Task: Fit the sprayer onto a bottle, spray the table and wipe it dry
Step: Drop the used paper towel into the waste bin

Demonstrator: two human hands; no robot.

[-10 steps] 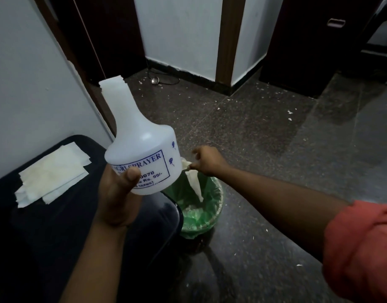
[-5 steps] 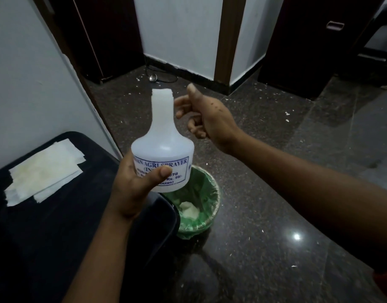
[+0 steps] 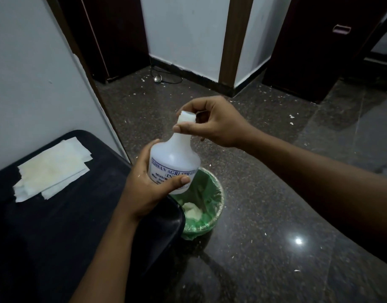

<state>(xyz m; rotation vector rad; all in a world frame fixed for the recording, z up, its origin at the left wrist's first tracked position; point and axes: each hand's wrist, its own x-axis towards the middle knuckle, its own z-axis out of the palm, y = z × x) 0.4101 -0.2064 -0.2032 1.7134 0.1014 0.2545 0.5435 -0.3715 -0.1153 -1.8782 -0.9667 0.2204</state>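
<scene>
A white plastic bottle [image 3: 177, 156] with blue printed lettering stands upright in the air over the table's corner. Its neck is open, with no sprayer on it. My left hand [image 3: 148, 184] is wrapped around its round body from the left. My right hand [image 3: 212, 121] pinches the top of the narrow neck between thumb and fingers. A stack of white paper towels [image 3: 50, 169] lies on the black table [image 3: 56, 237] at the left. No sprayer head is in view.
A small bin with a green liner [image 3: 207, 206] stands on the dark stone floor by the table's right corner, with crumpled white paper [image 3: 191, 209] inside. A white wall runs along the left. Dark doors and wooden frames stand at the back.
My right hand dropped a crumpled paper into the bin, rose, and took hold of the bottle's neck. My left hand brought the bottle lower and toward the centre.
</scene>
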